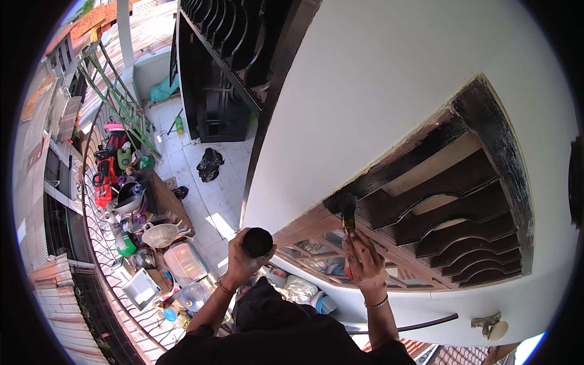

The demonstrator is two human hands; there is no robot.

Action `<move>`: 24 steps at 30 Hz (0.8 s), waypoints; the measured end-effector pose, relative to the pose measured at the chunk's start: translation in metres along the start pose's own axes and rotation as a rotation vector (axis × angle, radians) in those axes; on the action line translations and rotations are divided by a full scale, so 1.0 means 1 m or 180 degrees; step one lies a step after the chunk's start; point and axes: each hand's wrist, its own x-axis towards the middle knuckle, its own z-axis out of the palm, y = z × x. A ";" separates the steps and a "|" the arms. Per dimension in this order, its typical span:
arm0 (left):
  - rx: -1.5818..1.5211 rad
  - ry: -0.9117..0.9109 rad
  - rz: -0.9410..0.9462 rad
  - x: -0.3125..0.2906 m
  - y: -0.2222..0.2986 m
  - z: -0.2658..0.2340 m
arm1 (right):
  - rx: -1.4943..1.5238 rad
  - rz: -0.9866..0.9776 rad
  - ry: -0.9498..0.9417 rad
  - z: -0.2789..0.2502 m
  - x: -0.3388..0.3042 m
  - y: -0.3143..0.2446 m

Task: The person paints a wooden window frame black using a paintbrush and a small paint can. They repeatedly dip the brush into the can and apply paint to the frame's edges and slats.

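Observation:
My left hand point(240, 263) is wrapped round a small round cup point(258, 243) whose inside is dark, apparently with black paint. In my right hand point(366, 264) is a paintbrush point(347, 211), gripped by its handle. Its dark bristles touch the wooden frame point(398, 167) of a barred window or vent in the white wall. Above the brush the frame is black and partly glossy; below it the wood shows a duller reddish brown. Dark wavy slats point(468, 228) fill the opening to the right of the brush.
A dark door point(222, 112) stands at the upper left. Tiled floor below holds a black plastic bag point(210, 165), clear bins point(185, 261) and a basin point(129, 198). A green metal ladder point(125, 100) leans by the balcony railing point(97, 243). A lamp point(497, 330) sticks out at lower right.

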 end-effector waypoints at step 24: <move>0.0100 0.0029 0.0206 -0.001 -0.003 -0.002 | -0.0580 -0.0277 0.0100 -0.009 0.019 0.014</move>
